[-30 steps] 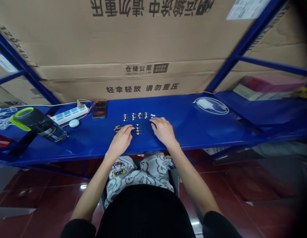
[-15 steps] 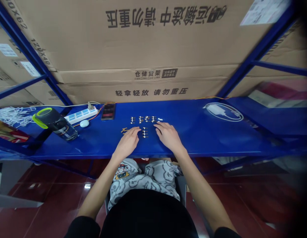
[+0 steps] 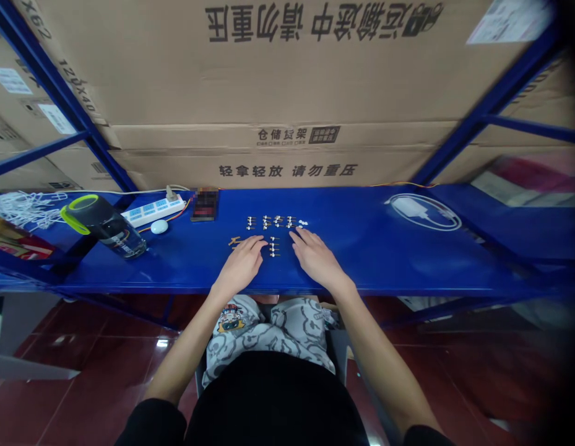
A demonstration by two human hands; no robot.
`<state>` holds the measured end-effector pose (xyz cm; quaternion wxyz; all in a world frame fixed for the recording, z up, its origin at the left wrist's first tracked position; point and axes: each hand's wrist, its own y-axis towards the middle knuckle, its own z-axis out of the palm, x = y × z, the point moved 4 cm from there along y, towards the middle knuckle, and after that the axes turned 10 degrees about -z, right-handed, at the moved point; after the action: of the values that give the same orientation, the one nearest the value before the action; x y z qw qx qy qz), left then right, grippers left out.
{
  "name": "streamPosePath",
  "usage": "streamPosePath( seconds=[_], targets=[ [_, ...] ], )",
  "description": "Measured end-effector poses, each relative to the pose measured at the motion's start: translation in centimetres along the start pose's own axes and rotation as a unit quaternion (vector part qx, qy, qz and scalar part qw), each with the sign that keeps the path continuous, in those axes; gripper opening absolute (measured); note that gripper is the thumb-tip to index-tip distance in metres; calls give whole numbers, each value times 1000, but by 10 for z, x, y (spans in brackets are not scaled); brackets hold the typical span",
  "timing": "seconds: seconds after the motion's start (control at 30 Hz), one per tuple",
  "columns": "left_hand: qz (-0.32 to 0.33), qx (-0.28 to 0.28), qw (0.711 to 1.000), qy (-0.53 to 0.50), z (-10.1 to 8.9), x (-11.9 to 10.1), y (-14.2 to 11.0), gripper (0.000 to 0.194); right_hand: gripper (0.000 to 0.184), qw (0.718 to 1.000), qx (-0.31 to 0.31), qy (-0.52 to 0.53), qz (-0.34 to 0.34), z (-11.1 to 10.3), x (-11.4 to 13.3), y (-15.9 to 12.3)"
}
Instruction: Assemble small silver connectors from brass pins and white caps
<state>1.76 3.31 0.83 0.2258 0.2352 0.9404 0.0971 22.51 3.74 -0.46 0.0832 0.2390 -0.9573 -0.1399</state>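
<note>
View swung leftward, left hand [image 3: 243, 263] partly hiding brassy pieces [image 3: 234, 240].

Between the right fingers [image 3: 306, 241] and the coiled white charger [image 3: 410, 206] (nearer the back edge) the tabletop [image 3: 375, 260] lies open, while the bottle [image 3: 111, 228] and power strip [image 3: 152, 212] obstruct its left end.

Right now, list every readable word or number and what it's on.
"运输途中 请勿重压": upside down, large carton.
"仓储货架": same carton, lower.
"轻拿轻放 请勿重压": same carton, below that.
"120X40": cardboard beside left blue post.
"X62": above that, cut off.
Too small or blurred: green-lidded bottle, white shipping labels, print right of "仓储货架".
</note>
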Motion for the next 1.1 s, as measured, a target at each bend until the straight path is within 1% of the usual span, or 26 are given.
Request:
streamPosePath(
  seconds=[0.13, 0.43, 0.67, 0.83, 0.93, 1.0, 1.07, 1.1],
  targets=[
    [-1, 5, 1000, -2, 0, 0, 0, 36, 53, 1000, 4, 8, 8, 3, 0, -1],
    [-2, -2, 1000, -3, 0, 1, 0, 36, 53, 1000, -3, 20, 14, 2, 1, 0],
    [6, -6, 1000, -1, 2, 3, 0, 36, 55, 999, 27, 10, 24, -1, 4, 2],
    [3, -2, 1000, -10, 0, 3, 0, 37, 55, 999, 34, 15, 29, -1, 4, 1],
    [-10, 10, 1000, -14, 1, 2, 0, 37, 55, 999, 29, 17, 25, 0, 3, 0],
    [-33, 17, 999, -21, 1, -1, -1, 38, 55, 999, 22, 18, 23, 0, 3, 0],
    [-57, 15, 997, -39, -2, -5, -3, 41, 55, 999, 17, 20, 23, 0, 3, 0],
    [-66, 5, 996, -54, -6, -6, -3, 41, 55, 999, 17, 20, 25, 0, 3, 1]
  ],
)
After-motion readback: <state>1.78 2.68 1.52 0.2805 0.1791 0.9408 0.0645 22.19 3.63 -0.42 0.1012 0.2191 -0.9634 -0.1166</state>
